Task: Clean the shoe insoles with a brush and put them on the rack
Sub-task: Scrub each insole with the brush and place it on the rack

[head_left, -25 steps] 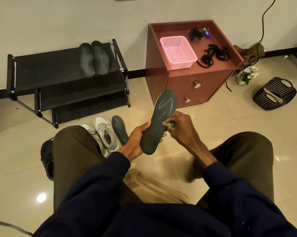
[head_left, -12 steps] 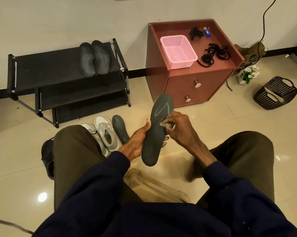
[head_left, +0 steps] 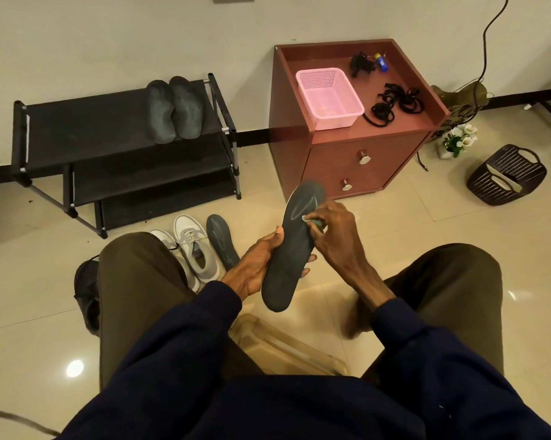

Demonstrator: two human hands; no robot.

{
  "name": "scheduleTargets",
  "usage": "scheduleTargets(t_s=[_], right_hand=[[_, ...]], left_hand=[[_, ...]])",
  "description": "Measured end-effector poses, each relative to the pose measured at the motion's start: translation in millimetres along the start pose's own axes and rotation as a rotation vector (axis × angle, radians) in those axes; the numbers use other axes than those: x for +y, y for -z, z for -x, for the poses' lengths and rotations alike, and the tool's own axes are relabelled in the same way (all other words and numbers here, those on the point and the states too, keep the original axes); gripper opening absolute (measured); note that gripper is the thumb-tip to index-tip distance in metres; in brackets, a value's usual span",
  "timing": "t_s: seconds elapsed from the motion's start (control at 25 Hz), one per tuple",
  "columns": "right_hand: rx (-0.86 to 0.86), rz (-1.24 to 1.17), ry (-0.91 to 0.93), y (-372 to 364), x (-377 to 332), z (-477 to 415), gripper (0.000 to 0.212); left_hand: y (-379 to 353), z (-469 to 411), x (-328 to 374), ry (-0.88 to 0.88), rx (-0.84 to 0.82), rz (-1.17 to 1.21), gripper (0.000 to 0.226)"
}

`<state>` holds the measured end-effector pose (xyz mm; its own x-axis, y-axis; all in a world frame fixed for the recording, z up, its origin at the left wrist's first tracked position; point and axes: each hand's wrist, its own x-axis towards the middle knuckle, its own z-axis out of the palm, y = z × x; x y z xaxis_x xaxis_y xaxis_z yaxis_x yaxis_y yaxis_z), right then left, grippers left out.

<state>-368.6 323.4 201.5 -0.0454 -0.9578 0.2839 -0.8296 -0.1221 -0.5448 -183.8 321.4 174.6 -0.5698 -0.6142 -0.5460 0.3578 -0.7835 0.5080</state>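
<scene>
Brushing is recorded in the head view. An insole (head_left: 291, 249) is held nearly upright between the knees, toe end up toward the cabinet (head_left: 356, 160) and heel end down. It is gripped at mid-length by the left hand (head_left: 255, 265), with the thumb on the near edge and fingertips showing past the far edge. The right hand (head_left: 334, 230) is curled round a small pale-green brush (head_left: 312, 221), which is pressed to the upper face of the insole just below the toe end. Pale streaks are seen on the toe area.

Against the frame one second ago, the brush contact is noted higher on the insole, nearer the toe. The insole is set more upright, with its heel end lower. The left-hand grip is unchanged.

At the right end of the top shelf of the black rack (head_left: 87, 128), two dark insoles (head_left: 174, 109) are laid side by side, touching. A fourth insole (head_left: 222, 241) lies on the floor tiles in front of the rack, just beside a pair of grey shoes (head_left: 191, 249). None of these is seen to have moved since the earlier frames.

On the cabinet top, a pink basket (head_left: 328, 98) and black laces (head_left: 394, 103) are noted. A dark slatted basket (head_left: 506, 174) lies on the floor at far right, well apart. A clear plastic tub (head_left: 287, 347) is seen between the legs, partly hidden by the sleeves.
</scene>
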Motion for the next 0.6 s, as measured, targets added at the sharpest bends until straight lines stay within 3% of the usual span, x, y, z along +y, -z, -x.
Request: scheduleTargets(t_s=[0.08,0.12,0.24,0.28,0.48,0.52,0.6], right_hand=[[0.032,0.004,-0.055,0.0,3.2,3.2,0.019],[-0.030,-0.045,-0.038,0.1,-2.3,6.7,0.019],[-0.403,-0.177,0.074,0.5,-24.1,16.7,0.017],[-0.414,-0.158,0.090,0.6,-24.0,14.8,0.018],[0.006,0.043,-0.093,8.2,11.3,-2.1,0.017],[0.009,-0.002,-0.103,8.8,8.5,-0.1,0.017],[-0.173,-0.149,-0.051,5.9,-13.0,10.7,0.017]], left_hand=[[-0.2,0.8,-1.2,0.013,-0.010,-0.021,0.050],[-2.3,2.6,0.2,0.011,-0.005,-0.018,0.046],[-5.7,5.3,4.2,-0.027,0.044,0.000,0.039],[-5.4,5.0,5.0,-0.039,0.055,0.004,0.039],[1.6,0.8,2.2,-0.011,-0.027,-0.023,0.054],[1.7,1.2,2.3,-0.013,-0.019,-0.026,0.053],[-1.2,3.7,4.7,-0.029,0.022,-0.020,0.045]])
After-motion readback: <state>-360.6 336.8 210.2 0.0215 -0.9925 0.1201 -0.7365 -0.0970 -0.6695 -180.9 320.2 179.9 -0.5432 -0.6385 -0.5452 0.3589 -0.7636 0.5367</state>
